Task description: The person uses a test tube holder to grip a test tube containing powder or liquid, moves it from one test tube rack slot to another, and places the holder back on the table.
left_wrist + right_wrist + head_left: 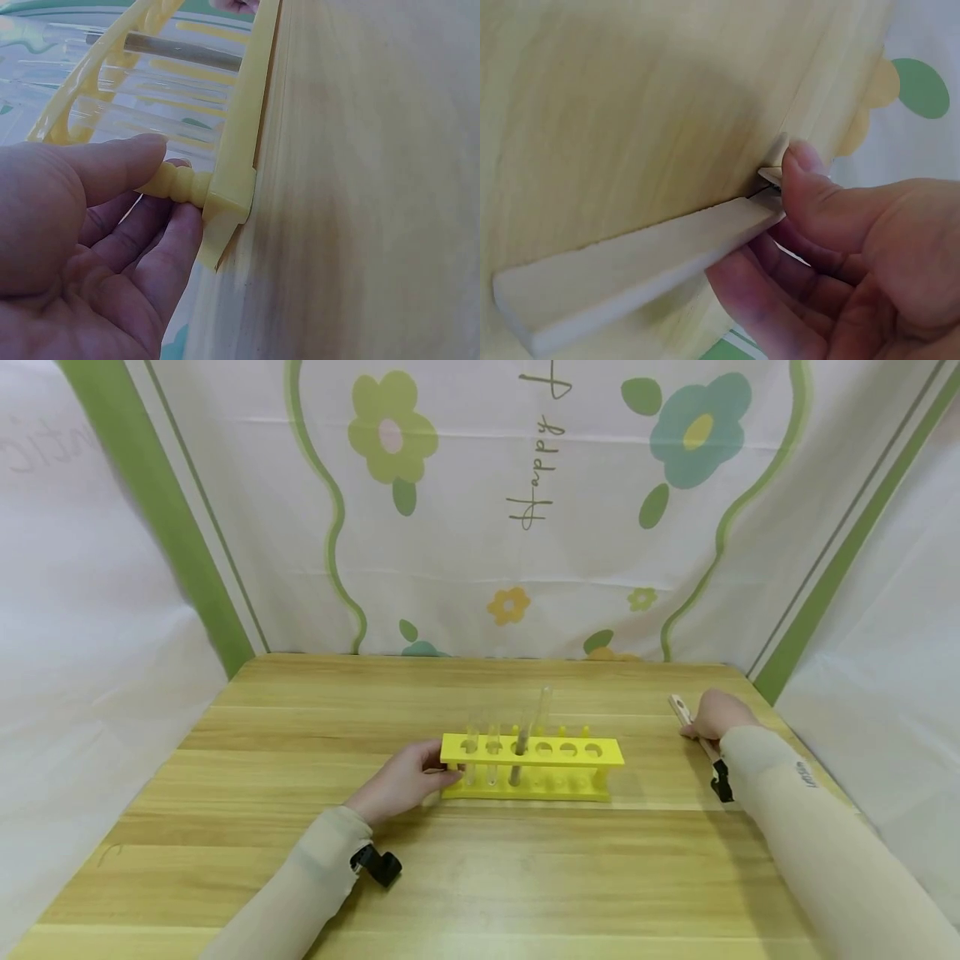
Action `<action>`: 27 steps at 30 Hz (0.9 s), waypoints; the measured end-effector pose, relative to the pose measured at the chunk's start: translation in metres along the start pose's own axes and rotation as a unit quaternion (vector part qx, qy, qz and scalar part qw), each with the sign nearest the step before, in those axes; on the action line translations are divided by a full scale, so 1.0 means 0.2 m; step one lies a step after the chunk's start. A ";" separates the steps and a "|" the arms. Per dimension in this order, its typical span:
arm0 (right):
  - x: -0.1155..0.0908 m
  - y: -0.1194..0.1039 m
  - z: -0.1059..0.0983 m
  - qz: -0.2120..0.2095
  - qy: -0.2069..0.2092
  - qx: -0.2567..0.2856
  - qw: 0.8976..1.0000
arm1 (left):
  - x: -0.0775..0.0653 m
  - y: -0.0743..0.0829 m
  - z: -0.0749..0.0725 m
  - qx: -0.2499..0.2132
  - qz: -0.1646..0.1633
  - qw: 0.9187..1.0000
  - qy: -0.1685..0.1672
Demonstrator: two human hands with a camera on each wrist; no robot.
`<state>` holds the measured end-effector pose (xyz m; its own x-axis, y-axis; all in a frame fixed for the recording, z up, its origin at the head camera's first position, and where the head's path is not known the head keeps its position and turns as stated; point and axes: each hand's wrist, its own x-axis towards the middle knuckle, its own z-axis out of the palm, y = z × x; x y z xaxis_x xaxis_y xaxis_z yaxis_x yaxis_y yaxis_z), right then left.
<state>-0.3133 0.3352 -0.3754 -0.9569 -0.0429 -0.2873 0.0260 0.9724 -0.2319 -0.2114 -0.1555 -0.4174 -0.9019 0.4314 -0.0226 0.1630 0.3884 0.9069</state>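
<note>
A yellow test tube rack (532,749) stands upright on the wooden table. My left hand (405,779) grips its left end; in the left wrist view, thumb and fingers are around the ridged yellow end post (180,182). Two clear test tubes (492,752) fill the leftmost holes. A tube with dark contents (519,760) leans in the third hole. Another clear tube (543,703) rises behind the rack's top. Far to the right, my right hand (722,717) pinches a wooden test tube holder (630,262), its flat handle close along the tabletop.
Several yellow pegs (562,732) stick up along the rack's back. A flowered curtain (450,543) hangs behind the table's far edge, with white cloth on both sides. Each wrist wears a black strap (377,865). Bare wood (525,877) lies in front of the rack.
</note>
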 end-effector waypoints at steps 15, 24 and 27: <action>-0.01 -0.03 0.03 -0.001 0.058 -0.016 0.998 | 0.00 0.01 0.01 0.008 -0.009 1.000 0.009; -0.02 -0.01 0.04 0.002 0.062 -0.011 0.998 | -0.02 0.02 0.03 0.005 -0.012 1.000 0.014; -0.03 0.00 0.04 0.007 0.065 -0.009 0.998 | -0.02 0.02 0.03 0.003 -0.010 1.000 0.014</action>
<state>-0.3057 0.3327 -0.3818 -0.9861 0.0001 -0.1664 0.0360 0.9765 -0.2124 -0.2045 -0.1509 -0.4159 -0.9158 0.4007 -0.0281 0.1475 0.4006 0.9043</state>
